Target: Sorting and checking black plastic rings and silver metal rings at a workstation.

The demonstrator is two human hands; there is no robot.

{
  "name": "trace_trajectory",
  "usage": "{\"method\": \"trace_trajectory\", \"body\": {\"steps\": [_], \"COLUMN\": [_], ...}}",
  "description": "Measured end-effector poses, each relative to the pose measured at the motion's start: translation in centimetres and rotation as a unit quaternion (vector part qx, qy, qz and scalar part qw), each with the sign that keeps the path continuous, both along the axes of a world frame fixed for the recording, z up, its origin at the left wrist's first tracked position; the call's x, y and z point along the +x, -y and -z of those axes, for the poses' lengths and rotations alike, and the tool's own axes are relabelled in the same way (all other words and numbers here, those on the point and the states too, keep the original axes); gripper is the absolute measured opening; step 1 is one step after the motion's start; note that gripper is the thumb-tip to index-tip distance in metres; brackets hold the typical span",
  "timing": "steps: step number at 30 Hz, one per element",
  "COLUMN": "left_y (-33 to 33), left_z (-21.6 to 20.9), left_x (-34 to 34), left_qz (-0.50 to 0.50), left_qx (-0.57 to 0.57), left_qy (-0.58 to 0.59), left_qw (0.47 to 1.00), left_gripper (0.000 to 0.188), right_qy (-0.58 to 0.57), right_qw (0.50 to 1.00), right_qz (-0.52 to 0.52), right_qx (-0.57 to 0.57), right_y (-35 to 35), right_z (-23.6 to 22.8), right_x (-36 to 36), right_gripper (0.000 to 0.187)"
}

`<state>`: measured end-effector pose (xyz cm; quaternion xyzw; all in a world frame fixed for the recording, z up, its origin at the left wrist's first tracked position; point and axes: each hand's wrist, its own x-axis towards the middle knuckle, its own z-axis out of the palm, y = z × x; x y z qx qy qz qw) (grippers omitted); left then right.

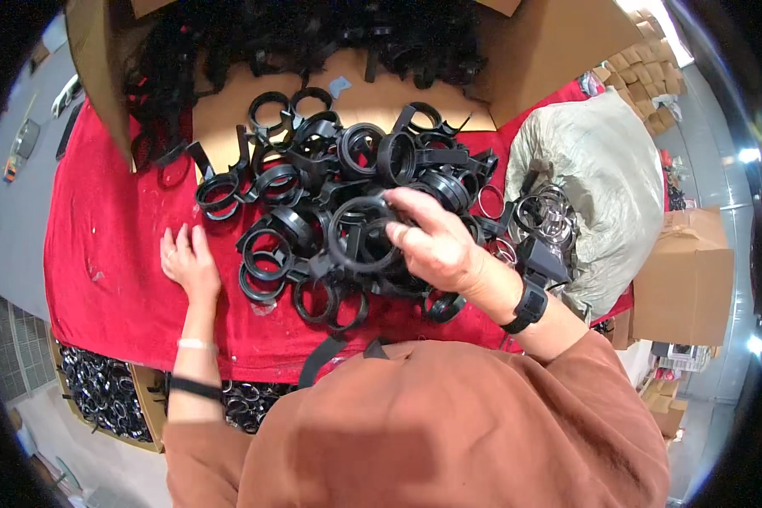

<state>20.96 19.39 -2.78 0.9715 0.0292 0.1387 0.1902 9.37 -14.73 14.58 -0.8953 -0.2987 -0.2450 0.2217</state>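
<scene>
Black plastic ring parts with bracket arms [360, 152] lie in a loose heap on a red cloth [102, 254]. Over the front of that heap, my right hand [436, 245] grips a black plastic ring [340, 245] by its right side, thumb and fingers closed round the rim. The ring is slightly blurred, and part of it hides behind my fingers. My left hand [191, 261] rests on the cloth left of the heap, fingers apart and nothing in them. The nearest rings stand a short way to its right.
Behind the heap, an open cardboard box [559, 59] holds many more black parts. At the right are a pale sack [601, 186], a cluster of shiny metal rings [554, 222] and a closed carton [686, 279]. Bins of small rings [102, 389] stand below the table's front edge.
</scene>
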Motion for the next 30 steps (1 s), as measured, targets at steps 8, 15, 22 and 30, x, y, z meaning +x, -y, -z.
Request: {"method": "trace_trajectory", "body": {"steps": [8,15,22,30], "left_y": [9.6,10.0,9.5,9.8], "left_z": [-15.8,-14.6,-14.7,-14.7], "left_x": [-10.6,-12.8,-13.5,-14.6], "left_qz": [0.444,0.211,0.186,0.217], "left_qx": [-0.352,-0.629,-0.625,-0.627], "left_qy": [-0.274,-0.278,-0.25,-0.264], "left_qw": [0.777,0.695,0.716,0.7], "left_gripper": [0.03,0.017,0.013,0.014], "right_qy": [-0.069,-0.228,-0.376,-0.34], "right_qw": [0.993,0.92,0.727,0.513], "right_qz": [-0.038,0.316,0.179,-0.026], "right_qx": [0.086,0.028,0.546,0.788], "right_y": [-1.7,3.2,4.9,6.9], "right_z": [-2.1,1.5,-0.6,0.3], "right_x": [-0.8,4.4,3.4,0.4], "right_gripper": [0.028,0.029,0.011,0.016]}}
